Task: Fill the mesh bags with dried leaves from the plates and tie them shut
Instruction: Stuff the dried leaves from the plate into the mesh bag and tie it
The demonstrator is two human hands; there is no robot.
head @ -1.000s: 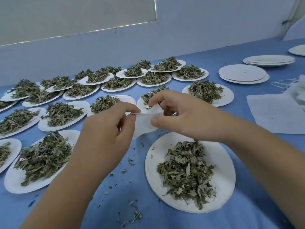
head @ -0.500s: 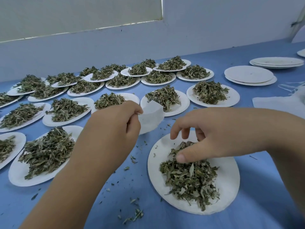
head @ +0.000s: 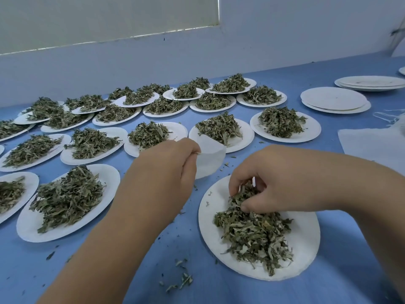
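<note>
Pinching thin white mesh bag (head: pixel 210 157) in left hand (head: pixel 166 170); just right of it, gripping dried green leaves (head: pixel 252 233) on round white paper plate (head: pixel 305 229) with right hand (head: pixel 282 181).

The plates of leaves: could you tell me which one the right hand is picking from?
The nearest plate, front right: only there does the right hand pinch the dried leaves.

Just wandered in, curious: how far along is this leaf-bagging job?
Done: bare white paper plates stacked at the far right hint at emptied portions; no tied bag shows. In hand: the left hand holds a small white mesh bag while the right hand pinches dried green leaves from the nearest white plate. Left: many heaped plates.
</note>
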